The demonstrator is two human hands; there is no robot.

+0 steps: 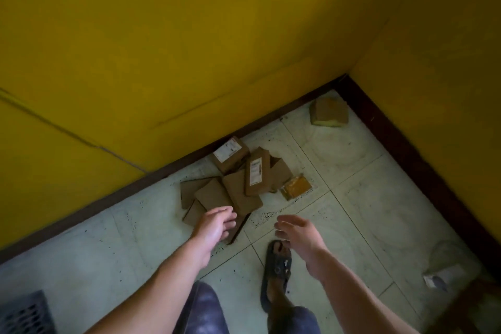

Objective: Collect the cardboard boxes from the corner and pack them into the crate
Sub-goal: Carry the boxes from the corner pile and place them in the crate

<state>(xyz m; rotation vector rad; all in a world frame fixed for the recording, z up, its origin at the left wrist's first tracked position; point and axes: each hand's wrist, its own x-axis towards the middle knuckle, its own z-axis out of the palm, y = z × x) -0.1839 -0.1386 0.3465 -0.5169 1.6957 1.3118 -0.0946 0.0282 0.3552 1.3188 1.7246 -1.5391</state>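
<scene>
Brown cardboard boxes [233,184] heaped at floor's wall edge; left hand [214,228] fingers loose over nearest box, right hand [298,233] spread, empty.

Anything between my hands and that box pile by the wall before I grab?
Nothing visible. The left hand is open over the near edge of the box pile. The right hand is open above the floor beside the pile, with a sandalled foot below it.
</scene>
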